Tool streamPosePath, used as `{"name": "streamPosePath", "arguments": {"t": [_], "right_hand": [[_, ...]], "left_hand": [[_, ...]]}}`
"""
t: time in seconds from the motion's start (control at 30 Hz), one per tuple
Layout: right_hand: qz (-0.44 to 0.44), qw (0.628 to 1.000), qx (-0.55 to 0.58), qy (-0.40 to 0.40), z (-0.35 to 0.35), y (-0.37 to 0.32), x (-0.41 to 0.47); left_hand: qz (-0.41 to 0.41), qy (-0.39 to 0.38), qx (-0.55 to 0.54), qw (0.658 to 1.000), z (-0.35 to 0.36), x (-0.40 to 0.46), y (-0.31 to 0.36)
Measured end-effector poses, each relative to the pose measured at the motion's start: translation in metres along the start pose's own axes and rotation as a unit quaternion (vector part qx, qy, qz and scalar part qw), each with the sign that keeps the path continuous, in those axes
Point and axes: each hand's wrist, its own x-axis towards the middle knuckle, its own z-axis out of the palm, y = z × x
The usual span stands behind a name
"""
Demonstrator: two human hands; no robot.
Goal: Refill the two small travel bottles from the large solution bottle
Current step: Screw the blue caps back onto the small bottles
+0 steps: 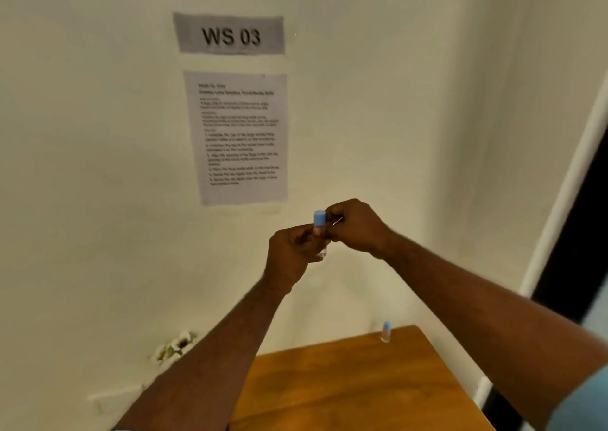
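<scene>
My left hand grips a small clear travel bottle, held upright in front of the wall above the table. Its blue cap sticks up above my fingers. My right hand is closed beside the cap, fingertips touching it. A second small travel bottle with a blue cap stands upright at the far edge of the wooden table, near the wall. The large solution bottle is out of sight.
A "WS 03" sign and a printed instruction sheet hang on the cream wall. A damaged patch marks the wall low on the left. A white door frame runs down the right side.
</scene>
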Motion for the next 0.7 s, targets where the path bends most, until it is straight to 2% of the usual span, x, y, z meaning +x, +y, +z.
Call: {"name": "streamPosePath", "arguments": {"t": [0.1, 0.17, 0.27, 0.43, 0.57, 0.7], "right_hand": [[0.050, 0.998, 0.035, 0.014, 0.029, 0.053, -0.016], [0.083, 0.996, 0.039, 0.022, 0.048, 0.091, -0.025], [0.129, 0.991, 0.024, 0.039, 0.074, 0.147, -0.035], [0.220, 0.975, 0.025, 0.031, 0.121, 0.242, -0.040], [0.267, 0.963, 0.012, 0.006, 0.159, 0.316, -0.036], [0.304, 0.952, -0.024, -0.004, 0.188, 0.380, -0.027]], "left_hand": [[-0.038, -0.021, 0.036, 0.998, 0.014, -0.010, -0.048], [-0.065, -0.025, 0.141, 0.988, 0.023, -0.015, -0.091], [-0.116, -0.040, 0.291, 0.949, 0.032, -0.032, -0.152], [-0.144, -0.100, 0.487, 0.856, 0.041, -0.056, -0.240], [-0.151, -0.114, 0.534, 0.824, 0.040, -0.056, -0.293], [-0.180, -0.119, 0.536, 0.816, 0.041, -0.048, -0.335]]}}
